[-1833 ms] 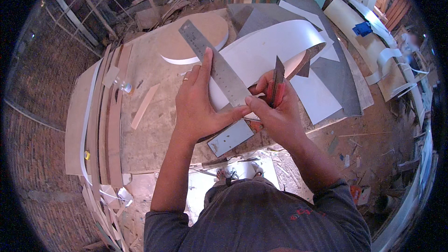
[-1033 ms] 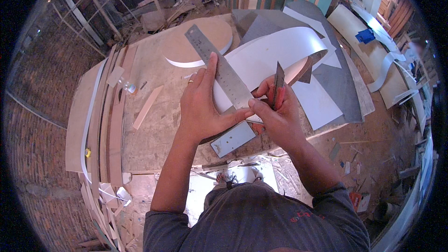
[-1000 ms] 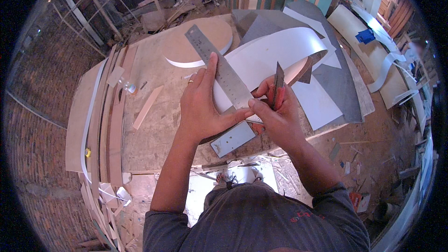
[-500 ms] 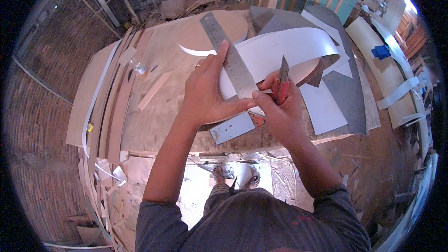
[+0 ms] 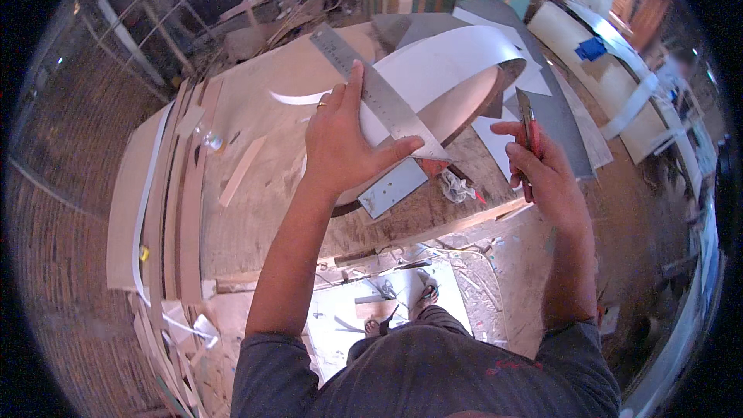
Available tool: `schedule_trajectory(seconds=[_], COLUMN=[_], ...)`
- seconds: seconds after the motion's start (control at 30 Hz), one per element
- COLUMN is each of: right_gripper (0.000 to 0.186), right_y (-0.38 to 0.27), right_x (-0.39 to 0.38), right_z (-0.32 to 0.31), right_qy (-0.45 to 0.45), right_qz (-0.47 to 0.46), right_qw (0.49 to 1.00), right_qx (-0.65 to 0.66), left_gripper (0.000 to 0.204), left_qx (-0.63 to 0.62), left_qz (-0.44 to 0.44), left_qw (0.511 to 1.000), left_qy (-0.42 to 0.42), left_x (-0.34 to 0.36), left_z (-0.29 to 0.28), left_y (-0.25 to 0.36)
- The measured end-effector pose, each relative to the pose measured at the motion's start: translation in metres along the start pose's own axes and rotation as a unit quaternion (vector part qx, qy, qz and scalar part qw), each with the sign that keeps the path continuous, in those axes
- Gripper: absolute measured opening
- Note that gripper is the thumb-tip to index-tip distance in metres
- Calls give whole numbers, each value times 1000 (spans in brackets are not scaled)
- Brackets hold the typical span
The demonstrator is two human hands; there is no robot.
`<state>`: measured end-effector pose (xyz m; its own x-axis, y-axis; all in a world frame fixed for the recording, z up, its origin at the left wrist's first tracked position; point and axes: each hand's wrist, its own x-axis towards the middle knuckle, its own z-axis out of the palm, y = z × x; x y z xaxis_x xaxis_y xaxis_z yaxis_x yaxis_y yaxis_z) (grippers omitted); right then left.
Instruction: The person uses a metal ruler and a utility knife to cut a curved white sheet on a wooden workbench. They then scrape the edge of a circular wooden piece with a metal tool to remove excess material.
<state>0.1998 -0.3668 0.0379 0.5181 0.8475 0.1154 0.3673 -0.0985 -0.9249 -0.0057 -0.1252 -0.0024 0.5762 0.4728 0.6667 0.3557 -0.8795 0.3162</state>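
Observation:
My left hand lies spread on a steel ruler, its index finger and thumb stretched along it. Beneath the ruler runs a white flexible strip that curls over in a loop to the right, its brown underside showing. Raised to the right of the ruler, my right hand is closed round a red utility knife, blade pointing up and apart from the strip. A light grey rectangular plate lies just below my left hand. Next to it sits a crumpled clear plastic wrapper.
The wooden worktable carries long wood strips and a small clear bottle at left. Dark grey sheets with white offcuts lie at the far right. A board with a blue cloth stands beyond; a person is in the background.
My right hand has moved away from the ruler's near end to the right, with the utility knife still in it. My left hand stays on the ruler. The view has shifted slightly.

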Motion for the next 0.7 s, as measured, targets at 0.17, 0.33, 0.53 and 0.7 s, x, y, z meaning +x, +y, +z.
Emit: schedule_trajectory(seconds=[0.17,0.33,0.53,0.7], right_gripper=[38,30,33,35], right_y=[-35,-70,-96,-90], right_x=[-15,3,27,38], right_z=[16,34,67,77], right_qy=[33,15,-27,-6], right_qz=[-57,-87,-130,-182], right_qw=[985,928,887,862], right_qx=[-157,-362,-442,-474], left_gripper=[133,135,136,133], left_qx=[7,-9,-36,-25], left_qz=[-4,-34,-16,17], left_qw=[1000,999,999,999], left_qy=[-1,-41,-35,11], left_x=[0,-3,-12,-16], left_z=[2,-9,-7,-2], left_y=[2,6,14,11])
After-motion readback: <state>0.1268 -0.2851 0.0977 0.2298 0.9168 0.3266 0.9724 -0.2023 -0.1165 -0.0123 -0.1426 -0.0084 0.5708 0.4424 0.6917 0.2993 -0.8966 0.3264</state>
